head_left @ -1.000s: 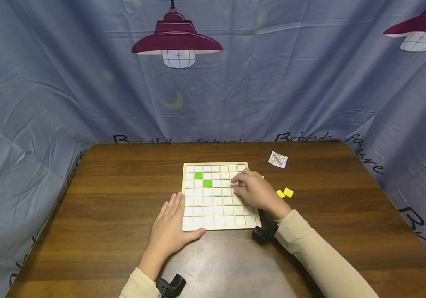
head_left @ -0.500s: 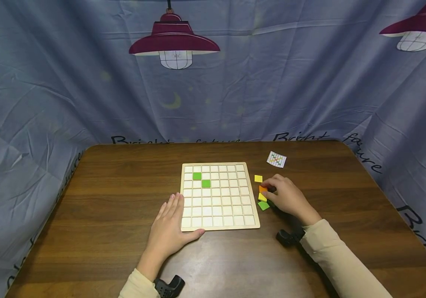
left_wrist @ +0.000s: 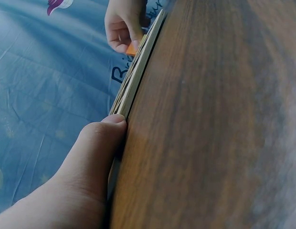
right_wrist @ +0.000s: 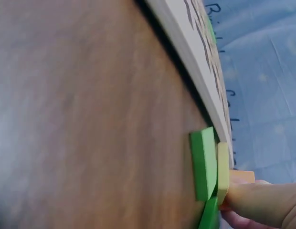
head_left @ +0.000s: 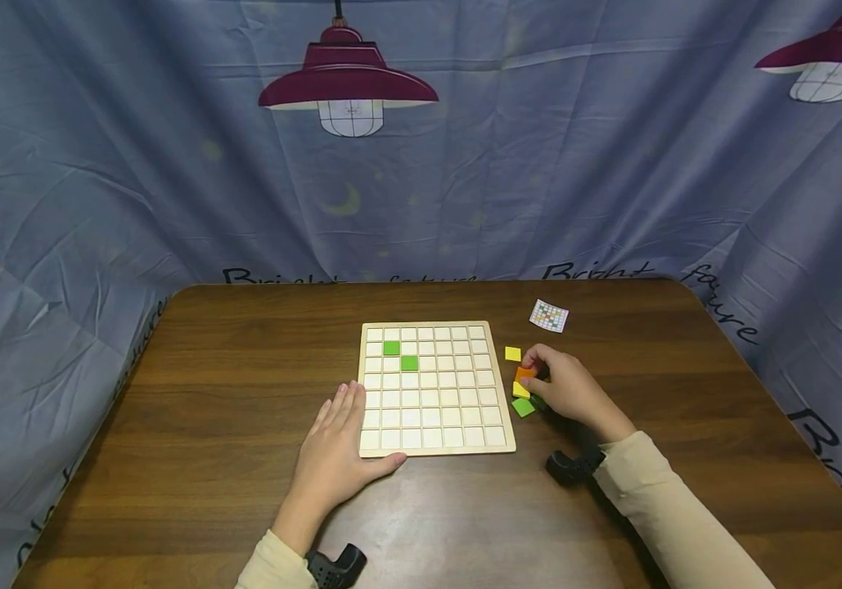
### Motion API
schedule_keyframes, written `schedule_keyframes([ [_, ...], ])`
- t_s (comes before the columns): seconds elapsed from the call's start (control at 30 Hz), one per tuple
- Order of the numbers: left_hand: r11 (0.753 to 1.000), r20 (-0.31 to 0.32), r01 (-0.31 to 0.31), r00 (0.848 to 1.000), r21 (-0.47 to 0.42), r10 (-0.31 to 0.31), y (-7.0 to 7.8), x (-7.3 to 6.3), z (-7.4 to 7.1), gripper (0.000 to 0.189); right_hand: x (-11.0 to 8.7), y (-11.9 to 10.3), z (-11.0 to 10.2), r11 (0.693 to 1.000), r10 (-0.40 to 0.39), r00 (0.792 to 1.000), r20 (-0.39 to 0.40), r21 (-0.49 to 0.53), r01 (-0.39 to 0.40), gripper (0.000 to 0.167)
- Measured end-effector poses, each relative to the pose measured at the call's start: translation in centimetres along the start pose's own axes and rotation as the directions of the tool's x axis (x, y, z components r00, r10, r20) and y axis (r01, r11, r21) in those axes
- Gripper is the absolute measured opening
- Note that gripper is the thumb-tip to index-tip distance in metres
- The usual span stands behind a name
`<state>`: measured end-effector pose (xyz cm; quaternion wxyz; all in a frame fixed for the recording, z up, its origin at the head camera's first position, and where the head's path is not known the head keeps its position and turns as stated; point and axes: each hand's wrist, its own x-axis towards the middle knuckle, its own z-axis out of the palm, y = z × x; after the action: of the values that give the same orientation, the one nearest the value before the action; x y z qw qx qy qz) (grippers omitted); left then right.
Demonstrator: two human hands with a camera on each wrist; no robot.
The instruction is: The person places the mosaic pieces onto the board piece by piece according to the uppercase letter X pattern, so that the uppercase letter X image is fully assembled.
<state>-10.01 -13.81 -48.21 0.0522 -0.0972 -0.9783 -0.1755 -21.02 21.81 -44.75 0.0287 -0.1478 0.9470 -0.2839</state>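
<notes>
A square wooden board [head_left: 430, 398] with a grid of pale cells lies on the table; two green tiles [head_left: 391, 348] sit in cells near its upper left. My left hand [head_left: 335, 450] rests with straight fingers along the board's left edge, its thumb [left_wrist: 98, 143] against the near edge. To the right of the board, my right hand [head_left: 575, 393] pinches an orange tile [head_left: 524, 375] between thumb and fingers. Close by that hand lie a yellow tile [right_wrist: 223, 171] and green tiles [right_wrist: 204, 162]. Another yellow tile [head_left: 512, 353] lies just beyond the fingers.
A small card [head_left: 549, 316] printed with a coloured grid lies behind the tiles, right of the board. The brown wooden table [head_left: 244, 368] runs back to a blue curtain [head_left: 465, 164] printed with lamps. Black wrist devices [head_left: 335, 564] sit on both forearms.
My right hand has moved from above the board's right side to the loose tiles and taken hold of the orange one. My left hand stays in place.
</notes>
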Motion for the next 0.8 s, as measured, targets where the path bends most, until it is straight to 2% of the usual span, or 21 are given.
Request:
schedule_keyframes([
  [0.23,1.000,-0.004,0.002,1.000,-0.003,-0.002,0.1,0.0,0.0,0.119,0.8,-2.7,0.7,0.996,-0.018,0.999,-0.043,0.087,0.022,0.015],
  [0.43,1.000,-0.003,0.005,1.000,-0.009,-0.005,0.1,0.0,0.0,0.119,2.0,-6.2,2.3,0.981,-0.054,0.998,0.012,0.188,0.051,0.014],
  [0.6,1.000,0.001,0.008,1.000,-0.013,-0.008,0.1,0.1,0.0,0.119,2.9,-8.3,4.0,0.977,-0.086,0.995,0.043,0.200,0.076,0.013],
  [0.8,1.000,-0.003,0.005,1.000,-0.012,-0.005,0.0,0.0,0.0,0.119,3.5,-9.6,5.5,0.981,-0.089,0.994,0.063,0.175,0.077,0.014],
])
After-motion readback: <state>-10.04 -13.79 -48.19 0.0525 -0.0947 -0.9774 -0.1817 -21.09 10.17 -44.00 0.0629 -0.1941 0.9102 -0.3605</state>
